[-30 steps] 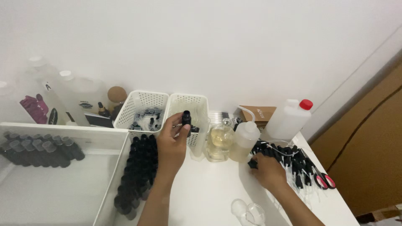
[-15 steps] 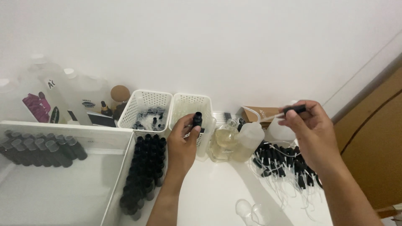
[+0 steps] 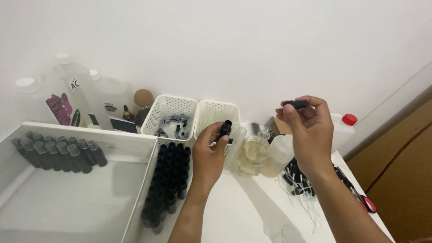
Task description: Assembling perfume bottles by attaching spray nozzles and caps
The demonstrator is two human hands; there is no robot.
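Note:
My left hand (image 3: 209, 153) holds a small black bottle (image 3: 224, 129) upright by its neck, in front of the right white basket (image 3: 216, 112). My right hand (image 3: 308, 130) is raised to the right of it and pinches a black dropper cap (image 3: 295, 104) between thumb and fingers. The two hands are apart. Several more black dropper caps with clear tubes (image 3: 297, 180) lie on the white table under my right wrist. A block of several black bottles (image 3: 170, 180) stands by my left forearm.
A large white tray (image 3: 135, 148) at the left holds a row of dark bottles (image 3: 58, 153). The left white basket (image 3: 168, 118) holds small parts. A glass jar of yellowish liquid (image 3: 253, 155), a white squeeze bottle (image 3: 279, 153), big plastic jugs (image 3: 90, 99), a red-capped jug (image 3: 344, 128) and red-handled scissors (image 3: 360, 198) surround them.
My right hand left the pile of dropper caps on the table and rose with one cap toward the bottle. My left hand kept the bottle almost still.

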